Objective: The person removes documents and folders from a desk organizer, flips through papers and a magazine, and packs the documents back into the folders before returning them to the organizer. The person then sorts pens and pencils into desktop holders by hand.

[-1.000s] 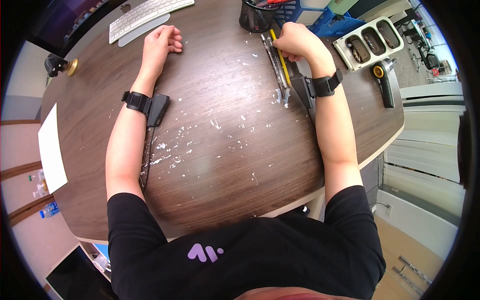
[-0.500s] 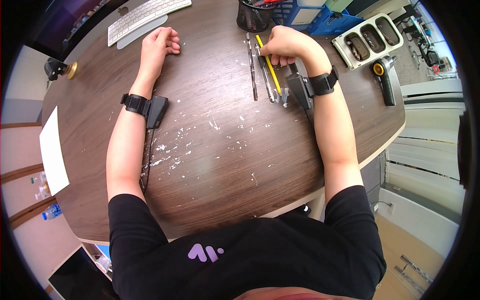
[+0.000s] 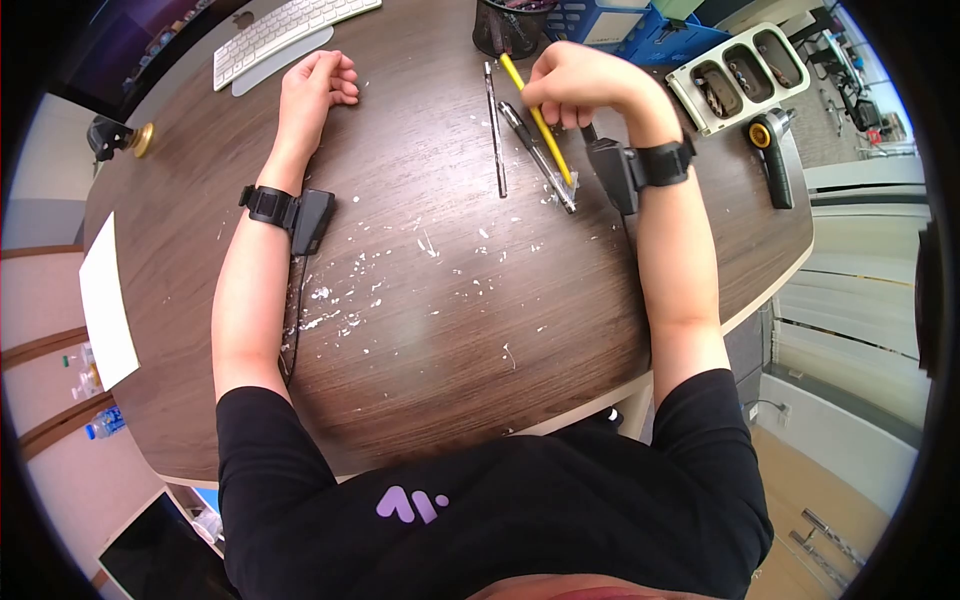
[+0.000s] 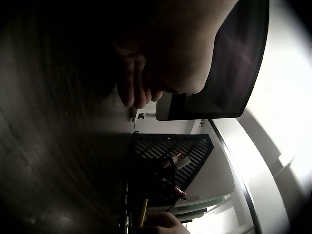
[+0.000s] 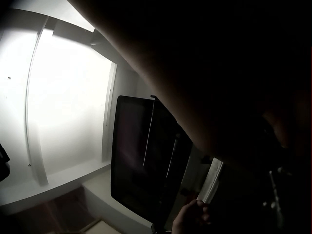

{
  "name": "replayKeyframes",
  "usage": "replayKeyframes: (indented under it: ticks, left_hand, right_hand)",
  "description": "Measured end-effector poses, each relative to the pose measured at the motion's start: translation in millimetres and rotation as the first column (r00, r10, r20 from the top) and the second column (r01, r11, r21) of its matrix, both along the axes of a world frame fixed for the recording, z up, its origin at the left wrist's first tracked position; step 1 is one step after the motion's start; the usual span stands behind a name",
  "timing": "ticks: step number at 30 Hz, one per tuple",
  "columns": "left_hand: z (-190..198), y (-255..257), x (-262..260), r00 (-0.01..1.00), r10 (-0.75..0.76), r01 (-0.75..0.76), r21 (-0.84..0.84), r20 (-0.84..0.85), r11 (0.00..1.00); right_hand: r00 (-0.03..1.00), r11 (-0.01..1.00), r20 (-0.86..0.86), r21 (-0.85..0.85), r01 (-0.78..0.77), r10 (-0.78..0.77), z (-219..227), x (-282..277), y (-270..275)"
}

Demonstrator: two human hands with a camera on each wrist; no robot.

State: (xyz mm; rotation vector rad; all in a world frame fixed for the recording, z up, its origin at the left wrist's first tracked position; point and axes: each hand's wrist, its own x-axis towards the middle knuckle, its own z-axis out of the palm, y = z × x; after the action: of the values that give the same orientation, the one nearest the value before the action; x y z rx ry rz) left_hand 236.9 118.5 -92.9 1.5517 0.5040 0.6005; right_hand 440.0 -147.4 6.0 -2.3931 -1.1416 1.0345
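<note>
In the head view my right hand pinches a yellow pencil between thumb and fingers. In the left wrist view this pencil slants up off the table beside the right hand's fingers. A clear-barrelled pen with a dark end lies just left of the pencil, slanted the same way. Further left, a slim dark pen lies apart on the desk. My left hand rests on the desk near the keyboard, fingers loosely curled and holding nothing.
A black mesh pen cup and blue file holders stand at the back. A three-compartment tray and a black-handled tool sit at the right. White scraps dot the desk. The keyboard is at back left.
The bunched pens and pencil have spread apart: the slim pen now lies further left, and the clear pen has turned. The right hand has tilted the pencil. The left hand stays put.
</note>
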Motion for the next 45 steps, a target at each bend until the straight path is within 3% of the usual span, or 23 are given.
replayKeyframes:
  ticks: [2, 4, 5, 7, 8, 9, 11, 13, 15, 16, 21, 23, 25, 27, 28, 29, 31, 32, 35, 39, 41, 43, 45]
  left_hand:
    - [0.1, 0.5, -0.6, 1.0, 0.003, -0.003, 0.001, 0.004, 1.0]
    - [0.5, 0.0, 0.2, 1.0, 0.002, -0.002, -0.004, -0.001, 1.0]
    - [1.1, -0.5, 0.7, 1.0, 0.004, -0.004, -0.005, 0.0, 1.0]
    - [1.4, -1.7, 0.1, 1.0, 0.006, -0.006, -0.003, 0.003, 1.0]
    - [0.4, -1.2, -0.2, 1.0, 0.008, -0.008, -0.005, 0.003, 1.0]
    - [-0.2, -0.2, 0.4, 1.0, 0.003, -0.003, -0.004, 0.007, 1.0]
    - [-0.9, 0.4, 0.2, 1.0, -0.003, 0.003, -0.004, 0.01, 1.0]
    - [-0.7, 0.5, 0.4, 1.0, -0.004, 0.004, 0.003, 0.004, 1.0]
    - [-2.1, 1.5, 0.6, 1.0, -0.007, 0.007, 0.012, 0.005, 1.0]
    - [-2.8, 2.1, 0.5, 1.0, -0.009, 0.009, 0.021, 0.008, 1.0]
    - [-0.8, 0.9, 0.0, 1.0, -0.016, 0.016, 0.021, -0.001, 1.0]
    - [-2.1, 1.2, 0.1, 1.0, -0.019, 0.019, 0.008, -0.017, 1.0]
    - [-1.9, 1.5, 0.1, 1.0, -0.025, 0.025, 0.028, -0.016, 0.999]
    - [-3.1, 2.1, 0.1, 1.0, -0.026, 0.026, 0.026, -0.008, 0.999]
    - [-3.7, 2.5, 0.3, 1.0, -0.023, 0.023, 0.033, -0.003, 0.999]
    - [-4.4, 2.5, 0.1, 1.0, -0.022, 0.022, 0.04, 0.001, 0.999]
    - [-3.5, 1.6, -0.3, 1.0, -0.021, 0.021, 0.034, -0.012, 0.999]
    - [-1.9, 1.7, 0.5, 1.0, -0.015, 0.016, 0.029, -0.017, 0.999]
    - [0.2, -0.1, 0.8, 1.0, 0.0, 0.0, 0.022, -0.026, 1.0]
    - [1.0, -0.1, 0.8, 1.0, -0.004, 0.004, 0.016, -0.024, 1.0]
    - [1.3, -0.7, 0.1, 1.0, -0.008, 0.009, 0.026, -0.027, 1.0]
    - [-1.2, 0.5, 0.2, 1.0, -0.014, 0.014, 0.028, -0.013, 1.0]
    - [-2.0, 0.6, -0.3, 1.0, -0.019, 0.019, 0.028, 0.0, 0.999]
  right_hand:
    - [0.998, 0.955, -0.059, 0.297, -0.014, 0.033, 13.0, 6.8, -11.6]
    - [0.994, 0.809, -0.083, 0.588, -0.006, 0.067, 24.3, 7.0, -19.2]
    - [0.958, 0.768, -0.279, 0.628, 0.126, 0.071, 41.9, 6.2, -24.8]
    - [0.987, 0.486, -0.16, 0.862, 0.147, -0.014, 44.6, 4.9, -23.6]
    - [0.986, 0.386, -0.096, 0.911, 0.142, -0.135, 45.7, 1.0, -21.0]
    - [0.986, 0.387, -0.097, 0.911, 0.142, -0.134, 41.8, 0.1, -15.9]
    - [0.94, 0.253, -0.081, 0.952, 0.172, -0.332, 29.6, -0.3, -4.8]
    - [0.9, 0.395, 0.037, 0.906, 0.154, -0.434, 19.9, -4.6, 1.6]
    - [0.9, 0.468, 0.069, 0.87, 0.157, -0.431, 10.6, -7.6, 8.4]
    - [0.892, 0.558, 0.08, 0.804, 0.207, -0.446, 9.4, -8.7, 9.5]
    - [0.865, 0.624, 0.137, 0.747, 0.229, -0.482, 15.8, -14.5, 8.3]
    - [0.739, 0.575, 0.381, 0.818, 0.01, -0.556, 18.6, -16.4, 7.4]
    - [0.73, 0.589, 0.411, 0.808, -0.015, -0.546, 29.6, -28.5, 6.8]
    - [0.907, 0.845, 0.284, 0.52, 0.128, -0.312, 41.9, -44.3, 8.3]
    - [0.934, 0.92, 0.316, 0.391, 0.034, -0.169, 20.1, -33.2, 8.9]
    - [0.872, 0.939, 0.475, 0.338, -0.056, -0.119, -9.5, -22.6, 14.9]
    - [0.882, 0.994, 0.471, 0.105, -0.034, -0.02, -30.4, -27.9, 24.3]
    - [0.899, 0.998, 0.437, 0.062, 0.005, -0.031, -29.7, -38.4, 26.4]
    - [0.846, 0.979, 0.529, 0.2, -0.041, -0.073, -54.6, -41.7, 33.0]
    - [0.884, 0.936, 0.459, 0.343, -0.082, -0.091, -44.1, -45.4, 33.5]
    - [0.993, 0.902, 0.082, 0.431, 0.039, -0.082, -19.0, -49.8, 30.2]
    - [0.995, 0.807, -0.054, 0.582, 0.098, -0.082, -15.0, -43.0, 26.7]
    - [0.973, 0.733, -0.147, 0.639, 0.233, -0.18, 15.2, -51.0, 18.4]
